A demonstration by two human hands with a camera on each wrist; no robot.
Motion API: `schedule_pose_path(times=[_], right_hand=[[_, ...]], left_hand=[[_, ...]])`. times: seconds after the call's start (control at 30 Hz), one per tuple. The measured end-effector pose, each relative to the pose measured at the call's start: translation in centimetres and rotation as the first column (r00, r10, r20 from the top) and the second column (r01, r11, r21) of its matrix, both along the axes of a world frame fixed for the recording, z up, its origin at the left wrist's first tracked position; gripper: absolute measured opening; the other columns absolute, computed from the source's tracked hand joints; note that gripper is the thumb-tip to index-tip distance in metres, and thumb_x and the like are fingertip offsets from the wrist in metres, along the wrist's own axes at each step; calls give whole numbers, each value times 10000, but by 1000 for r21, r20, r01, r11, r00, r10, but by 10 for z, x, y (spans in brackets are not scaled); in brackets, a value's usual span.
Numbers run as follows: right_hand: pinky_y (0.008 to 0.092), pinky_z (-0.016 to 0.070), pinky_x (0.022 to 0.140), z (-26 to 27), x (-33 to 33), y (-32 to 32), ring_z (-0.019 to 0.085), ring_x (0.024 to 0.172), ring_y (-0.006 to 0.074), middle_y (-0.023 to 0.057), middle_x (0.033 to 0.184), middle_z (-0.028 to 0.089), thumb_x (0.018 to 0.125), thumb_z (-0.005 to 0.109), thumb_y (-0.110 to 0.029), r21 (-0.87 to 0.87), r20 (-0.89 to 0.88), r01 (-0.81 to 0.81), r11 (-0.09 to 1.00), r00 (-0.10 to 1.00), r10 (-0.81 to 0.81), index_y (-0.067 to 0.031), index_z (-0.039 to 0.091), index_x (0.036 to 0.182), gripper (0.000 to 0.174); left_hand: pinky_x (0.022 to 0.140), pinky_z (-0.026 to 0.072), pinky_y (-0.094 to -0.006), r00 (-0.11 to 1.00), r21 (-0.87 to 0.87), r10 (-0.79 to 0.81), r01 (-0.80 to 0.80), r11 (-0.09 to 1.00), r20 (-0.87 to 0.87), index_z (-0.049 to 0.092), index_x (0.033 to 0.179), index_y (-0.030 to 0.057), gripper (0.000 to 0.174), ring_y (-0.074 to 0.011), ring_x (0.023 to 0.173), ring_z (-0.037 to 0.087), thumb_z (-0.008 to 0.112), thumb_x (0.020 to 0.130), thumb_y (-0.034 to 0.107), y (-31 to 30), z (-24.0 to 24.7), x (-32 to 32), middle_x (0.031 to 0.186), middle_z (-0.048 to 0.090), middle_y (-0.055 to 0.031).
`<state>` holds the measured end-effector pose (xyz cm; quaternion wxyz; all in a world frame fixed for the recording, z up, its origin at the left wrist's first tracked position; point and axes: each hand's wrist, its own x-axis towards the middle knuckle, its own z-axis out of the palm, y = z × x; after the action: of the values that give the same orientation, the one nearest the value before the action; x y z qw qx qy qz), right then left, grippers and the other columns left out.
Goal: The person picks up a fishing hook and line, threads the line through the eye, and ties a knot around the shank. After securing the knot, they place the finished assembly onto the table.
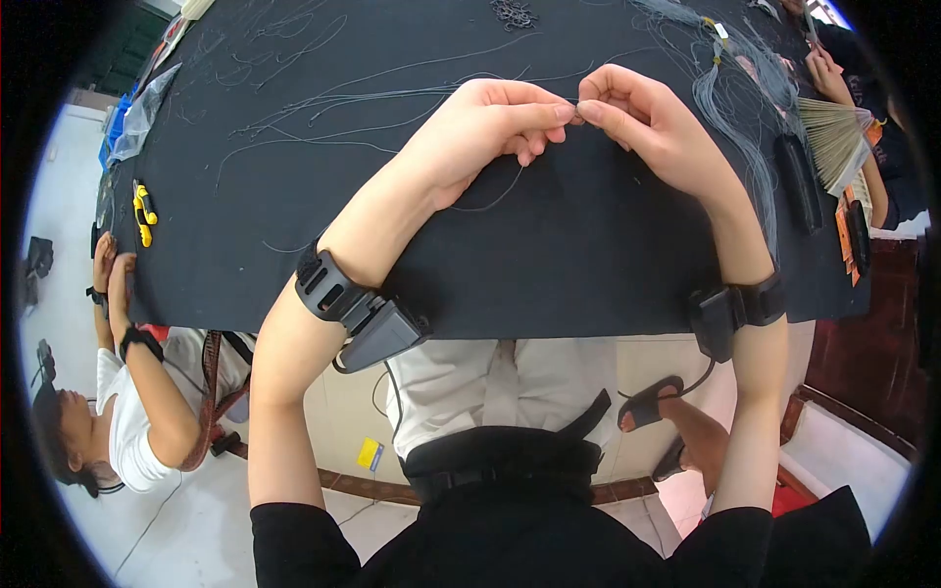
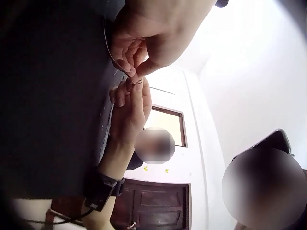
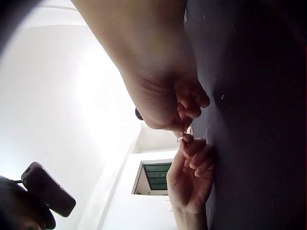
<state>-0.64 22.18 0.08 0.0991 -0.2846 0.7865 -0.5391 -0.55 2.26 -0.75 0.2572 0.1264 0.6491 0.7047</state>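
My left hand (image 1: 490,127) and right hand (image 1: 652,122) meet fingertip to fingertip over the black-covered table (image 1: 569,265). Between thumb and index finger each hand pinches a thin grey fishing line. A length of this line (image 1: 505,196) hangs below my left hand onto the cloth. In the left wrist view the line (image 2: 106,40) curves down into the left fingers, and a tiny dark loop (image 2: 139,81) shows at the right fingertips. The right wrist view has a small curved piece (image 3: 179,139) where the fingertips meet; I cannot tell whether it is a hook or line.
Loose fishing lines (image 1: 343,98) spread beyond my left hand. A small dark pile (image 1: 513,14) lies at the far edge, bundled line (image 1: 730,88) at the right. Yellow-handled cutters (image 1: 144,213) lie left. One person (image 1: 147,412) sits at the left; another's hand (image 1: 826,73) is far right.
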Motion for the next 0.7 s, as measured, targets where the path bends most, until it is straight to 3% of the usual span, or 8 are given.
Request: schedule_pose_path(times=[0.47,0.7], right_hand=[[176,333,526,-4,-1,2,406,594,28,-24,671,473,864,533,-165,66,-107,14,998,994,-7,16,554,892,184],[174,334,515,-9,-4,2,409,583,26,-32,651,466,852,556,-180,61,-141,3,998,990,5,13,564,879,196]], left_hand=[[552,434,-132,999,-42,-10,8,999,-52,625,939,16,211,-33,593,523,586,836,196,-2,0,0,730,583,-7],[500,423,-139,997,-31,50,-51,998,-52,640,873,29,203,-32,548,517,605,824,223,-2,0,1,688,575,0]])
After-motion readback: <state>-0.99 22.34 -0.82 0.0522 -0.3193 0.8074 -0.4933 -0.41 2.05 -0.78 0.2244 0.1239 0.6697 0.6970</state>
